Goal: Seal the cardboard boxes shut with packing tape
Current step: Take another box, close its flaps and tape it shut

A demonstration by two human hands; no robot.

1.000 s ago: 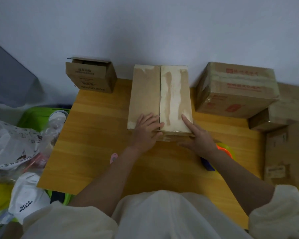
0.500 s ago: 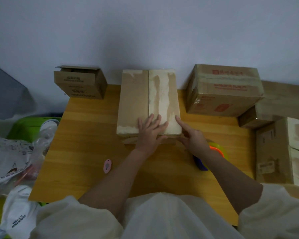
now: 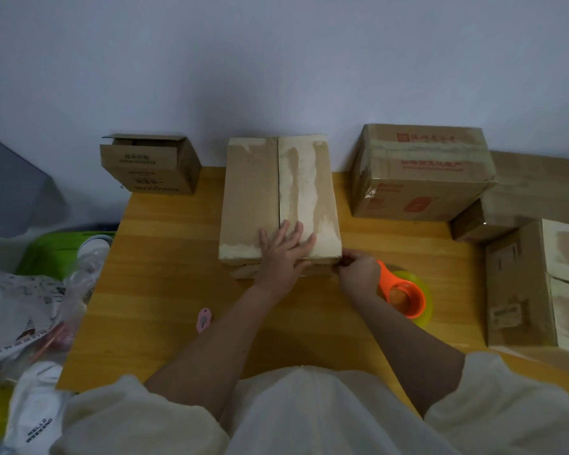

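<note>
Left hand lies flat, fingers spread over the near end of the box mid-counter, probably keeping the flaps down. Right hand is curled at its near right corner; can't tell what it's pinching. Tape roll waits just right.

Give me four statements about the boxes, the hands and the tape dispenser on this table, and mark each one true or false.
1. The left hand lies flat on the centre box. True.
2. The right hand rests on top of that box. False: it is at the box's near right corner, fingers curled.
3. The orange tape dispenser lies on the table beside the right hand. True.
4. The small box at far left is taped shut. False: its top flap stands open.
</note>
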